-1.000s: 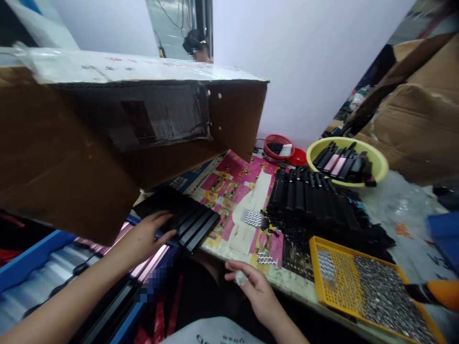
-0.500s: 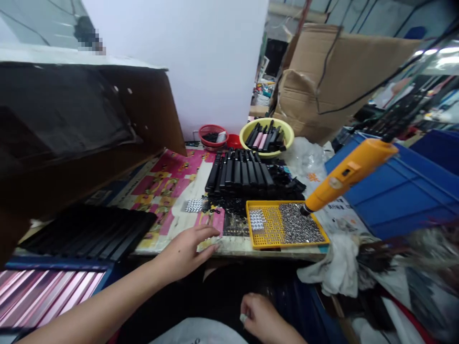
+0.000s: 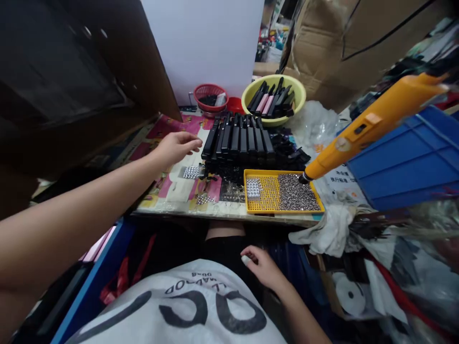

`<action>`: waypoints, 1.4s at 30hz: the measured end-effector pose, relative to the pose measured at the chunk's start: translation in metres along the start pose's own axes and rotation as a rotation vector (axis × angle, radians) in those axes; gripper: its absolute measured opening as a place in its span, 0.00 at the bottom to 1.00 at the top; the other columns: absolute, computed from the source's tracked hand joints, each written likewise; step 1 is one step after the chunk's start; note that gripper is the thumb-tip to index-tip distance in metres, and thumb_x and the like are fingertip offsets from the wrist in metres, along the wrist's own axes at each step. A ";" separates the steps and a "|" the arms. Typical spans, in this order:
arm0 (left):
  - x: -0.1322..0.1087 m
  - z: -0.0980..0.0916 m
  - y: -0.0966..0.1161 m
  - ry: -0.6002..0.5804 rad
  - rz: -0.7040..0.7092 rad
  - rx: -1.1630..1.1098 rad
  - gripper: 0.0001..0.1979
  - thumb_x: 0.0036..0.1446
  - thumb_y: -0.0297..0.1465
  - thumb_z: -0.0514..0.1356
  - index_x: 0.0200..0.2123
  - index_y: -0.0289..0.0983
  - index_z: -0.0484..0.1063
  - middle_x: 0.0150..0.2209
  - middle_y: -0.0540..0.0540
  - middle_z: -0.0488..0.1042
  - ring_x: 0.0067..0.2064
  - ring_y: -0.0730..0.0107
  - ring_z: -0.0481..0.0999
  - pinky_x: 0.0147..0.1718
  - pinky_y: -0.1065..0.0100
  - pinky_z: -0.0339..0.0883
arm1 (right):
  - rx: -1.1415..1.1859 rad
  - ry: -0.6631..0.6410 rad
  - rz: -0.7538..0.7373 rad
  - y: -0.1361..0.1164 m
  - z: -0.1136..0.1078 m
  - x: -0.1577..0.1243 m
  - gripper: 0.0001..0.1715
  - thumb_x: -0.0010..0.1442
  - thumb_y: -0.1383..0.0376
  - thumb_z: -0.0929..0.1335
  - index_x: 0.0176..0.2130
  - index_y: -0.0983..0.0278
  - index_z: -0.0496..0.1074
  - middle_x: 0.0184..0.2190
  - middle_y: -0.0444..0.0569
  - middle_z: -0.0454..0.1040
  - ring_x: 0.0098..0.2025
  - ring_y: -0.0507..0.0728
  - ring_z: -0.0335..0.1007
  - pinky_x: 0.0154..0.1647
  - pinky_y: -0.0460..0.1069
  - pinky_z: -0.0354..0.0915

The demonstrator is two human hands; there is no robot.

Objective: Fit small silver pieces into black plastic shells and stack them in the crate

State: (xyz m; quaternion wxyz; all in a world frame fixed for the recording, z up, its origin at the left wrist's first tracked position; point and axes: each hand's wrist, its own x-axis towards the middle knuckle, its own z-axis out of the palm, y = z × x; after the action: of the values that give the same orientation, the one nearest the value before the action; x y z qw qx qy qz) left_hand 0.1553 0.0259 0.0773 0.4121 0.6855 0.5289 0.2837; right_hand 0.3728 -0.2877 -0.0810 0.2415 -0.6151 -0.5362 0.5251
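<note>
My left hand (image 3: 175, 148) hangs open and empty above the printed table mat (image 3: 168, 125), just left of tightly packed rows of slim black bars (image 3: 238, 141). It touches neither. Low in front of my white printed shirt (image 3: 186, 306), my right hand (image 3: 263, 267) pinches a small white item (image 3: 245, 260) at the fingertips. A patch of small silver pieces (image 3: 191, 172) lies on the mat near my left fingers. Further right sits a yellow perforated tray (image 3: 279, 211) heaped with silver parts.
An orange electric screwdriver (image 3: 373, 122) hangs with its tip at the tray's right side, above a blue plastic crate (image 3: 405, 157). Behind the rows stand a yellow basin (image 3: 299, 98) of black and pink bars and a red basket (image 3: 211, 87). A cardboard flap (image 3: 143, 62) looms upper left.
The view has swung right and tilted down. My left hand has left the stack of black bars and moved further over the mat. My right hand has drawn back toward my body.
</note>
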 end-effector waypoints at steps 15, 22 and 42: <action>0.048 0.010 -0.027 0.110 -0.033 0.153 0.21 0.48 0.45 0.58 0.39 0.34 0.73 0.36 0.41 0.76 0.34 0.65 0.73 0.32 0.68 0.65 | 0.066 0.109 -0.179 -0.046 0.001 0.031 0.08 0.58 0.65 0.63 0.36 0.63 0.71 0.31 0.46 0.73 0.34 0.52 0.67 0.35 0.46 0.61; 0.095 0.038 -0.045 0.114 -0.193 0.252 0.25 0.37 0.46 0.65 0.34 0.32 0.72 0.38 0.32 0.74 0.44 0.47 0.71 0.40 0.60 0.62 | 0.036 0.051 -0.208 -0.093 0.007 0.038 0.08 0.59 0.65 0.63 0.35 0.64 0.71 0.32 0.46 0.74 0.35 0.52 0.69 0.37 0.45 0.61; -0.146 -0.027 -0.099 -0.100 -0.485 -0.736 0.21 0.49 0.37 0.63 0.47 0.44 0.65 0.43 0.48 0.72 0.42 0.67 0.73 0.41 0.69 0.66 | -1.038 -0.166 -0.393 -0.181 0.008 0.189 0.09 0.49 0.69 0.66 0.35 0.65 0.70 0.35 0.53 0.74 0.39 0.59 0.68 0.37 0.49 0.61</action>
State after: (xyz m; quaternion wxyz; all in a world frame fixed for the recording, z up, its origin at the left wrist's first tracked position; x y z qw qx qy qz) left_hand 0.0432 -0.0968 0.0117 0.7082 0.3622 0.5178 0.3148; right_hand 0.2684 -0.0617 -0.0006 -0.0426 -0.4983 -0.8462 0.1840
